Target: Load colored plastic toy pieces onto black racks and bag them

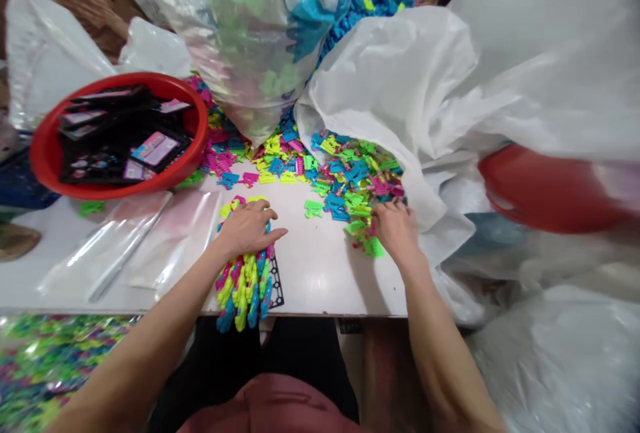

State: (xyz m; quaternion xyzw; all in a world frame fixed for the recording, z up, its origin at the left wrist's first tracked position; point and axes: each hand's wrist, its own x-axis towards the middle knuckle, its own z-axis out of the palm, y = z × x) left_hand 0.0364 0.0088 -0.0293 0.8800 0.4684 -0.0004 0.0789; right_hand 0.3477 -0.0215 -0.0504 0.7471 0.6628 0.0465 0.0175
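My left hand (pixel 249 227) lies palm down, fingers spread, on a black card (pixel 275 283) lined with rows of small coloured plastic clips (pixel 243 286) at the white table's front edge. My right hand (pixel 396 227) reaches into the near edge of a loose heap of pink, blue, green and yellow clips (pixel 350 176), fingers curled among them. What those fingers hold, if anything, is hidden.
A red basin (pixel 47 146) with filled black cards stands at the left. Clear plastic sleeves (pixel 130 243) lie in front of it. Big plastic bags (pixel 450 79) of clips crowd the back and right, with another red basin (pixel 545 189) at the right.
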